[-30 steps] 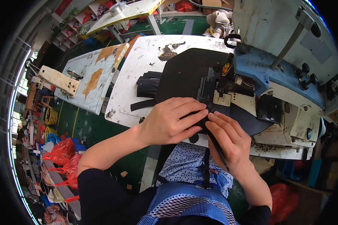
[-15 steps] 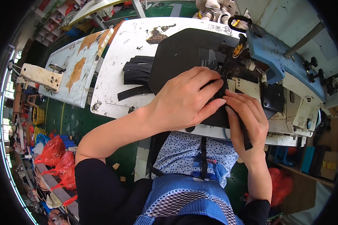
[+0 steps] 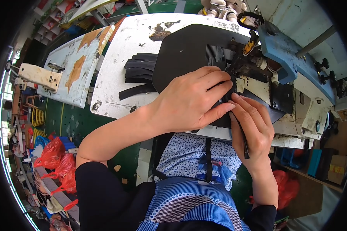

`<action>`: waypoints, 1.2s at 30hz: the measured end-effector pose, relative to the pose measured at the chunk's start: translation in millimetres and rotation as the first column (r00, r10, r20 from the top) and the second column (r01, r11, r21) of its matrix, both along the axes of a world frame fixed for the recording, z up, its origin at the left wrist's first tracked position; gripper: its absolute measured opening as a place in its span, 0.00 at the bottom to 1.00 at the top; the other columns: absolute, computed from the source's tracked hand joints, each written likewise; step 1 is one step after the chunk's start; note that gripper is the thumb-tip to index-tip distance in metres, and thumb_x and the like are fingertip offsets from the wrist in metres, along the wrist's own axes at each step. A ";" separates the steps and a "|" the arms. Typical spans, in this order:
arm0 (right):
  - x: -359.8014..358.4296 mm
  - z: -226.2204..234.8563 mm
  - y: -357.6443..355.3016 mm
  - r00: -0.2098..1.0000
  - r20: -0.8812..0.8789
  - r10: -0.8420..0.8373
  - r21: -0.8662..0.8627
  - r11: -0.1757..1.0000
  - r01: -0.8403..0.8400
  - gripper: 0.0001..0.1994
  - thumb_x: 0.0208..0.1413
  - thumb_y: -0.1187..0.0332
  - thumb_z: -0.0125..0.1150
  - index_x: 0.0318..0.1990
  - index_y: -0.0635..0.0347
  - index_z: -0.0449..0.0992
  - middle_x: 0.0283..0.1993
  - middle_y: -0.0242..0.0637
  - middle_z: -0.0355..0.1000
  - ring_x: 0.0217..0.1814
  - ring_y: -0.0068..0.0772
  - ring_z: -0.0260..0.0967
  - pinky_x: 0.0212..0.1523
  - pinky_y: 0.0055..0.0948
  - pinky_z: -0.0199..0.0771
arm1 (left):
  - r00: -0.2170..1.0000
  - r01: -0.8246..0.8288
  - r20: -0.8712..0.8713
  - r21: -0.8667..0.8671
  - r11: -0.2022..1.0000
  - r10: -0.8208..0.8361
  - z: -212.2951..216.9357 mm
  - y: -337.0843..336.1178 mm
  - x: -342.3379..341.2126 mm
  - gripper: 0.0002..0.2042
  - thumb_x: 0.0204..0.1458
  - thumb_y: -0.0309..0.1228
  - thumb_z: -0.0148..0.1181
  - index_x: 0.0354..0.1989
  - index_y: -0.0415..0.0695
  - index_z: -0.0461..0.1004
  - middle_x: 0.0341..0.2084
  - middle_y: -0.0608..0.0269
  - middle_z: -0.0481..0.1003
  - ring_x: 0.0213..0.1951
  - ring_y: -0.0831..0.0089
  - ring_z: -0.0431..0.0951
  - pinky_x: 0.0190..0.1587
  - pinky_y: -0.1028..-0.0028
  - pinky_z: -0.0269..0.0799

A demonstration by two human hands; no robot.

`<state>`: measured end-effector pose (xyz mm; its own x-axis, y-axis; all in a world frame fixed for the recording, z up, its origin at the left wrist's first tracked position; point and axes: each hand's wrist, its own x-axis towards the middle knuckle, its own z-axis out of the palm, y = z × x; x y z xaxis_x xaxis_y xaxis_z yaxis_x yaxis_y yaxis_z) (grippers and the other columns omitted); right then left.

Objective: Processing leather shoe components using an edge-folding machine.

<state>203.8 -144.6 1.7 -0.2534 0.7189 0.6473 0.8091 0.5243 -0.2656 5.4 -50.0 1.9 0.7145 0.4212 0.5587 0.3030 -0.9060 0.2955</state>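
A narrow black strip (image 3: 246, 148) runs through both my hands beside the head of a blue and off-white sewing machine (image 3: 283, 57). Thumb and fingers of my left hand (image 3: 196, 100) are closed on its upper part, close to the machine's working point. Lower down, my right hand (image 3: 255, 127) pinches the same strip, and its loose end hangs along the palm toward the wrist. My two thumbs nearly meet. Under my left hand lies a flat black plate (image 3: 181, 52). Several more black strips (image 3: 139, 71) stick out past its left edge. My fingers hide much of the held strip.
The worn white tabletop (image 3: 115, 82) carries the machine. A second table (image 3: 71, 57) stands to the left. Red plastic bags (image 3: 52, 154) are on the lower left, and shelves with boxes (image 3: 337, 173) at the lower right. White pieces (image 3: 223, 9) are heaped behind the table.
The table and machine sit slightly higher in the picture. My right hand has shifted a little left and down, and the strip's loose end hangs more upright. Both hands keep their hold.
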 end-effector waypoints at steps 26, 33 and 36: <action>11.2 -5.0 -18.6 0.993 0.101 0.055 0.001 0.998 -0.055 0.20 0.40 0.78 0.74 0.47 0.66 0.87 0.51 0.43 0.83 0.48 0.45 0.81 0.47 0.36 0.83 | 0.998 -0.066 0.021 -0.030 0.997 0.067 0.7 1.3 0.4 0.12 0.59 0.32 0.68 0.46 0.38 0.80 0.47 0.56 0.80 0.48 0.57 0.83 0.47 0.65 0.82; 15.3 -1.4 -25.7 0.992 0.106 0.071 -0.025 0.997 -0.069 0.19 0.43 0.69 0.75 0.45 0.67 0.87 0.49 0.44 0.82 0.46 0.45 0.80 0.44 0.36 0.84 | 0.998 -0.063 0.025 -0.021 0.998 0.064 -0.1 2.8 1.0 0.13 0.59 0.33 0.69 0.47 0.37 0.80 0.48 0.56 0.81 0.50 0.57 0.83 0.48 0.65 0.83; 17.2 -5.0 -26.2 0.991 0.105 0.079 0.002 0.997 -0.080 0.19 0.45 0.66 0.75 0.45 0.67 0.87 0.49 0.44 0.82 0.45 0.45 0.80 0.43 0.36 0.84 | 0.998 -0.061 0.027 -0.010 0.998 0.062 -1.2 2.1 1.1 0.15 0.58 0.33 0.69 0.48 0.37 0.80 0.48 0.55 0.80 0.50 0.57 0.83 0.49 0.65 0.83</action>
